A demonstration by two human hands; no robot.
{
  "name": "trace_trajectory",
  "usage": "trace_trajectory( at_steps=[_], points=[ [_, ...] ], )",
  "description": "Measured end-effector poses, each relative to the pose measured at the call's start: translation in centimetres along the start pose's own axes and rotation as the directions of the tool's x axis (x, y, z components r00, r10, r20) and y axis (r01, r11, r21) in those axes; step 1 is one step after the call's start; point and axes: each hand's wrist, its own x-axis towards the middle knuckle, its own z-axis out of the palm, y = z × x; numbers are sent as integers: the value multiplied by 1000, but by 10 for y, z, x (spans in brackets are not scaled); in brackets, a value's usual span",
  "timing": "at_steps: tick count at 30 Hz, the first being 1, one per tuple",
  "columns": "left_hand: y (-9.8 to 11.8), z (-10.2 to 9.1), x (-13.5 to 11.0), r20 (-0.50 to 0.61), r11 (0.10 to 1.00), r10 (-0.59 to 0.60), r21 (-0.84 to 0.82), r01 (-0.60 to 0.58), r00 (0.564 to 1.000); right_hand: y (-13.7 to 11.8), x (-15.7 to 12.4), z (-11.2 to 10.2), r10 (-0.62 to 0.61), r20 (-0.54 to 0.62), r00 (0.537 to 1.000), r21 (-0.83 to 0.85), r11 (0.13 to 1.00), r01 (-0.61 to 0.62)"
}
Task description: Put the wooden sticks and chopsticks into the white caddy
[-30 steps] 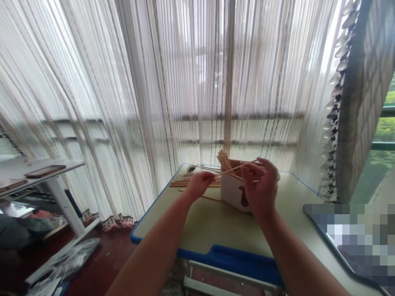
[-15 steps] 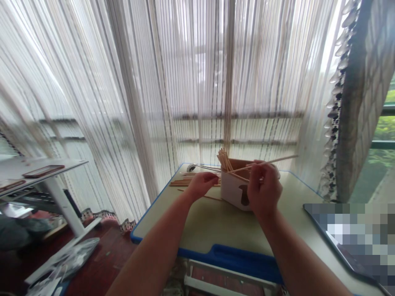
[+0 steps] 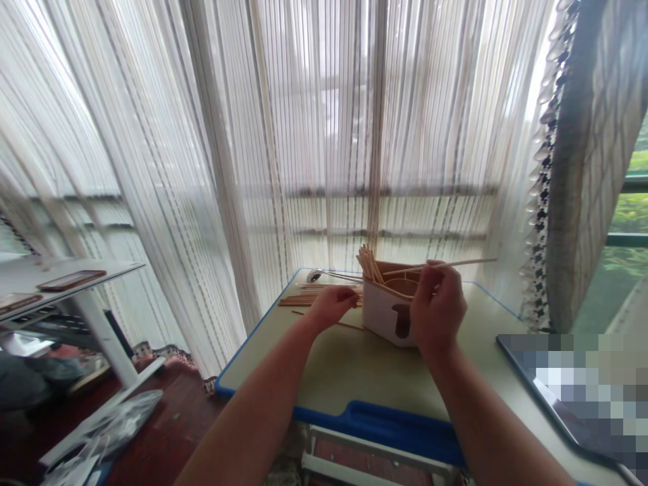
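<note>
My right hand (image 3: 438,307) is closed around a thin wooden chopstick (image 3: 470,261), held nearly level above a white utensil holder (image 3: 379,314). The holder has a brown inside and a dark cutout in its front wall. A bundle of chopsticks (image 3: 369,263) stands leaning in its left end. Just left of the holder, my left hand (image 3: 334,304) has its fingers pinched together; whatever they hold, if anything, is too small to tell. Behind that hand, several chopsticks (image 3: 296,298) lie side by side on the table, and a single stick (image 3: 349,325) lies nearer, partly hidden by the hand.
A metal ladle-like utensil (image 3: 314,275) lies at the back left of the blue-edged table (image 3: 354,371). At the right is a dark-edged, pixelated flat object (image 3: 551,398). Sheer curtains (image 3: 324,135) hang behind. A white desk (image 3: 121,268) with phone-like objects stands left.
My right hand has shifted slightly right with the chopstick, whose left end has risen a little. More of the holder's inside now shows. My left hand has barely moved.
</note>
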Motion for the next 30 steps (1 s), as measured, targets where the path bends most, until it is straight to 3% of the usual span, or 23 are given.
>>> trace_trajectory(
  at_steps=[7, 15, 21, 30],
  points=[
    [2, 0, -1, 22, 997, -16, 77, 15, 1000, 1, 3, 2, -90, 198, 976, -75, 992, 106],
    [9, -2, -4, 60, 993, -35, 111, 28, 998, 3, 2, 4, -64, 267, 962, -105, 990, 95],
    [9, -1, -3, 77, 990, -34, 139, 23, 996, 2, 4, 3, -80, 195, 977, -215, 969, 122],
    [12, -1, -3, 80, 983, -35, 183, 20, 996, 5, 2, 5, -96, 370, 924, -256, 946, 201]
  ],
)
